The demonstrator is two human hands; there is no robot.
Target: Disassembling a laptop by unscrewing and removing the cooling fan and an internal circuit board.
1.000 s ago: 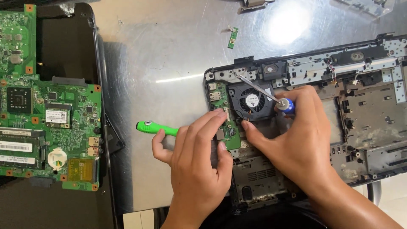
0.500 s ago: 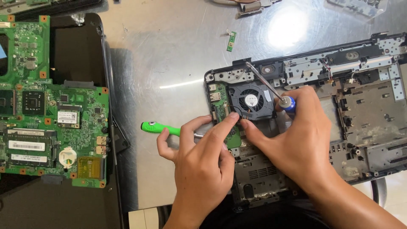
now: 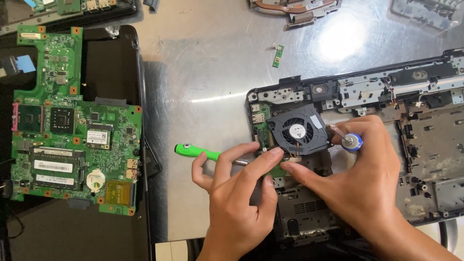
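Your left hand grips the green-handled tool while your right hand holds a blue-capped screwdriver beside the black fan.

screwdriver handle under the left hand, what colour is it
Bright green screwdriver handle, seen clearly in the head view beside the left hand.

Bare steel table lies open beyond the fingers pinched at the black fan. Left of that pinch, the green-handled tool and farther motherboard block passage.
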